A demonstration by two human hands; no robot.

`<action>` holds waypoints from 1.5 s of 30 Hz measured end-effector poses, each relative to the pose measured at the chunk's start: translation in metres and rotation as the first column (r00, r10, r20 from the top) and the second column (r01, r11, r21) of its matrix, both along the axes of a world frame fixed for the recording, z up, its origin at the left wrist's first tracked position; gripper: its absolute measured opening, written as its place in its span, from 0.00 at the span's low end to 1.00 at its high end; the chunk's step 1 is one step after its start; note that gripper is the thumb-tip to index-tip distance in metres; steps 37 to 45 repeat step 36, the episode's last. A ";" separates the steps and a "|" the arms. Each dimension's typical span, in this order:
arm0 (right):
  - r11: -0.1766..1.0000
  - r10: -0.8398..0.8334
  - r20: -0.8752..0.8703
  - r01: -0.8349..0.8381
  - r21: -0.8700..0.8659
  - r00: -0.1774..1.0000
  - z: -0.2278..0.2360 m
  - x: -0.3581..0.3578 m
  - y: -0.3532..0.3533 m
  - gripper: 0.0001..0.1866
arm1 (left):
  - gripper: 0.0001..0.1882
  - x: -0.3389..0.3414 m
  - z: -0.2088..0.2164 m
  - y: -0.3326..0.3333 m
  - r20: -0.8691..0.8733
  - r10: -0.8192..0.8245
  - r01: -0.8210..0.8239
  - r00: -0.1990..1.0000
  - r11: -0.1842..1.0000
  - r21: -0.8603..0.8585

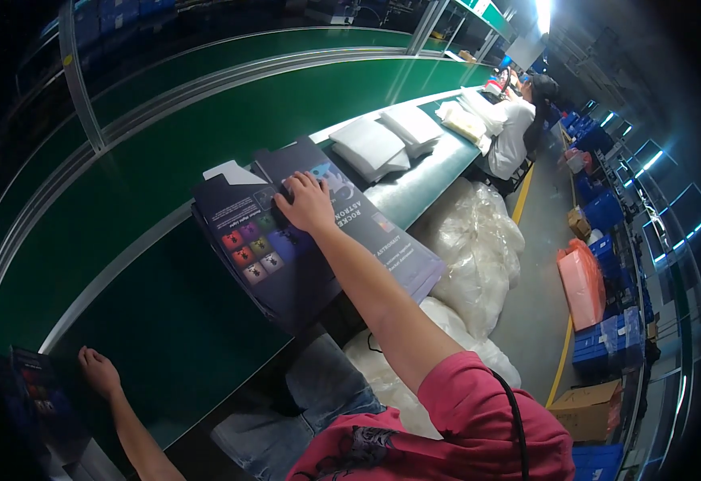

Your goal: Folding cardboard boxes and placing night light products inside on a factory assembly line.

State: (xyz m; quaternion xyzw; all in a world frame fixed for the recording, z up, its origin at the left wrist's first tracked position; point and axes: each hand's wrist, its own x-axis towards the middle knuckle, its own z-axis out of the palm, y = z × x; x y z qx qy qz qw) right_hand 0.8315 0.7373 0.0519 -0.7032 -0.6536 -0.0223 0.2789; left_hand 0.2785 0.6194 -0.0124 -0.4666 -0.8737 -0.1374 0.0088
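Observation:
A stack of dark printed cardboard box blanks [266, 260] lies on the green work table [182, 309], with rows of small coloured pictures on the top one. My right hand [309, 202] rests on the top blank, fingers spread and palm down. My left hand [98, 372] is low at the left, over the table surface, its fingers partly extended and nothing seen in them. Just left of it is a dark printed box [39, 393] with similar coloured pictures, partly lost in the dark rim of the view.
White foam sleeves [370, 148] lie in piles farther along the table. Large clear plastic bags [474, 248] bulge beside the table at my right. A person in white [513, 128] sits at the far end. Blue bins [607, 341] and a cardboard carton [587, 409] line the aisle.

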 end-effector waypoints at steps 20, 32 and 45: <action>1.000 0.000 0.008 0.000 0.017 1.000 -0.001 0.001 0.000 0.26 | 0.15 0.008 0.007 -0.001 0.005 0.008 -0.008 1.000 1.000 -0.006; 1.000 0.003 0.004 -0.003 0.018 1.000 -0.001 0.001 0.000 0.26 | 0.16 -0.001 -0.002 0.001 0.003 0.000 0.000 1.000 1.000 0.008; 1.000 0.001 -0.007 -0.001 0.005 1.000 0.000 0.001 0.000 0.26 | 0.18 0.001 0.001 0.001 0.075 0.015 -0.015 0.997 1.000 0.003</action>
